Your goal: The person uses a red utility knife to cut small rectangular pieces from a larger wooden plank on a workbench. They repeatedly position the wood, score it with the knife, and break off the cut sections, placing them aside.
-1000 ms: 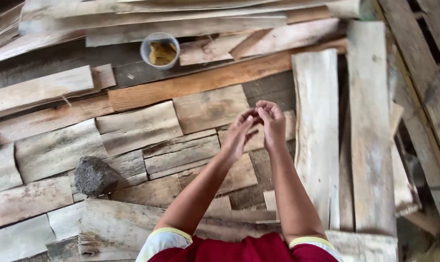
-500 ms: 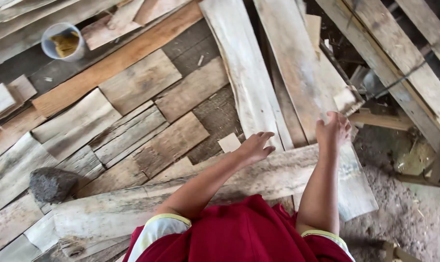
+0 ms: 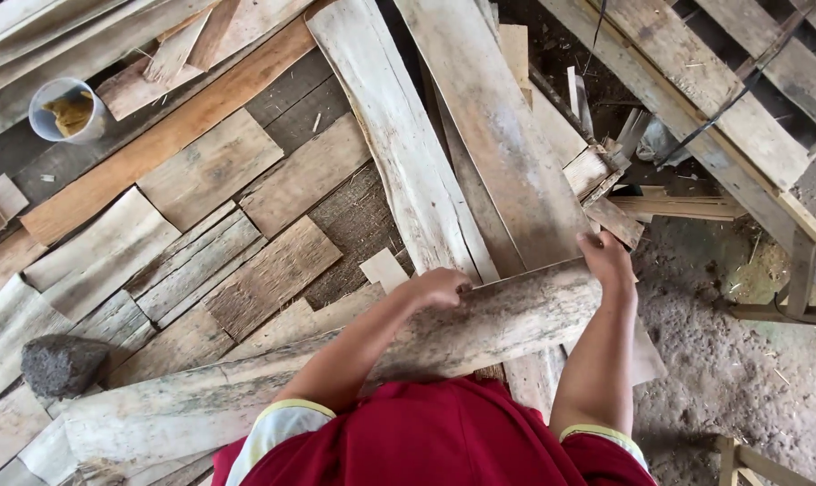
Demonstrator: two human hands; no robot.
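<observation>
The slab lay crosswise near the person, over the planks. Both hands had come down onto it: the left hand curled over its top edge, the right hand gripping its far end, where before they hung free.

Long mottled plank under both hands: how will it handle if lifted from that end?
The plank is probably stiff: it looks thick. It is long, so likely heavy and end-biased. With the left hand and right hand both near one end, the far end may drag.
</observation>
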